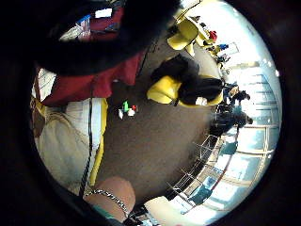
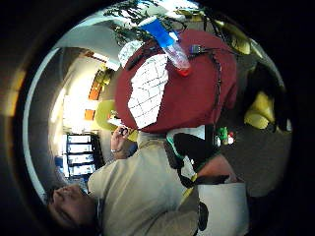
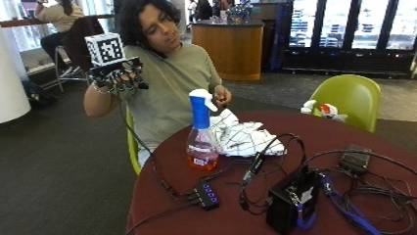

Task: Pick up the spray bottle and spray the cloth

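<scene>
Spray bottle (image 3: 202, 132) standing upright on round table (image 3: 365, 134), cloth (image 3: 244, 137) lying just beside it. Right hand (image 3: 120, 76) hovering raised, well apart from bottle, fingers relaxed, grasping nothing.

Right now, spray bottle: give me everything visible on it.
The spray bottle stands upright on the round dark red table, near the edge closest to the person. It has a clear, plastic-looking body with pinkish-orange liquid in its lower part, a blue neck and a white trigger head. The white checked cloth lies bunched right beside it; whether they touch is unclear. A black cable runs past its base. Nothing grips it: the gloved right hand is raised well above the table, fingers loosely curled, holding nothing.
</scene>
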### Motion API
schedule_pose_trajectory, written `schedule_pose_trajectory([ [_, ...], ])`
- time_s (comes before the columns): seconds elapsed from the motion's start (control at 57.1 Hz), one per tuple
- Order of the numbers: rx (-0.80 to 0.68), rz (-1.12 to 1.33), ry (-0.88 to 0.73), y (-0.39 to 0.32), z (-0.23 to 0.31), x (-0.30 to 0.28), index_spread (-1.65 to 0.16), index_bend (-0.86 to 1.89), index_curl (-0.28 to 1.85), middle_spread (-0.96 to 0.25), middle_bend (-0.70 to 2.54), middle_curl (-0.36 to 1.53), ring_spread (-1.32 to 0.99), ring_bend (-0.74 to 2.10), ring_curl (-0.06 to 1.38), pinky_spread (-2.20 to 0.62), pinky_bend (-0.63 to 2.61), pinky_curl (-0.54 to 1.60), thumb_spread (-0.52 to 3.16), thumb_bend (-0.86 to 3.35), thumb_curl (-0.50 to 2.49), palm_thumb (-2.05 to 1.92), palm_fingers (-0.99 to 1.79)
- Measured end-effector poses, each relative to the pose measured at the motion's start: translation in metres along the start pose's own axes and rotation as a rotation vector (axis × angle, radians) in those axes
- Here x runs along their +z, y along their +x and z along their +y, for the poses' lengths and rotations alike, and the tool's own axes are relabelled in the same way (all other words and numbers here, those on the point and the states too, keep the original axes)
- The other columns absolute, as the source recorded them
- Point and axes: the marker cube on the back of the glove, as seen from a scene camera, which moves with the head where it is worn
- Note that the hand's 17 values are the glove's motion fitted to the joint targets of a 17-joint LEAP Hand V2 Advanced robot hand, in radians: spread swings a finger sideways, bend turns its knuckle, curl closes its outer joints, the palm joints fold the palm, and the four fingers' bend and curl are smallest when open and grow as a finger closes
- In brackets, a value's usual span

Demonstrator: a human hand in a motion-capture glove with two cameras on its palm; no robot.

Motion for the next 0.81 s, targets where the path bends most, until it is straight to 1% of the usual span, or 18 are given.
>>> schedule_pose_trajectory([
  [0.105, -0.006, 0.004, 0.009, 0.001, -0.002, 0.0, -0.3, 0.16, 0.1, 0.02, 0.25, 0.12, -0.01, 0.3, 0.12, 0.15, 0.32, 0.14, 0.66, 0.21, 0.13, 0.44, 0.32],
  [0.245, 0.003, 0.004, -0.018, -0.005, 0.001, 0.002, -0.36, 0.15, 0.15, 0.03, 0.25, 0.18, -0.01, 0.31, 0.16, 0.19, 0.31, 0.19, 0.86, 0.16, 0.18, 0.48, 0.29],
  [0.298, -0.006, 0.008, -0.004, -0.005, -0.002, 0.003, -0.37, 0.15, 0.16, 0.03, 0.25, 0.19, -0.01, 0.31, 0.17, 0.2, 0.31, 0.2, 0.9, 0.13, 0.2, 0.49, 0.29],
  [0.456, 0.003, -0.018, -0.036, -0.007, -0.002, 0.005, -0.39, 0.15, 0.19, 0.03, 0.24, 0.23, -0.01, 0.31, 0.2, 0.21, 0.3, 0.24, 0.96, 0.07, 0.24, 0.52, 0.27],
  [0.561, -0.05, -0.054, -0.01, -0.005, -0.01, 0.009, -0.39, 0.14, 0.2, 0.03, 0.23, 0.25, -0.01, 0.31, 0.21, 0.21, 0.31, 0.26, 0.98, 0.03, 0.26, 0.54, 0.27],
  [0.701, -0.075, -0.218, 0.001, -0.02, -0.027, 0.026, -0.39, 0.13, 0.2, 0.03, 0.23, 0.28, -0.01, 0.32, 0.23, 0.21, 0.33, 0.28, 1.0, -0.01, 0.29, 0.58, 0.26],
  [0.806, -0.097, -0.377, -0.005, -0.034, -0.051, 0.046, -0.38, 0.12, 0.2, 0.04, 0.23, 0.29, -0.01, 0.33, 0.24, 0.21, 0.36, 0.3, 1.0, 0.0, 0.32, 0.64, 0.26],
])
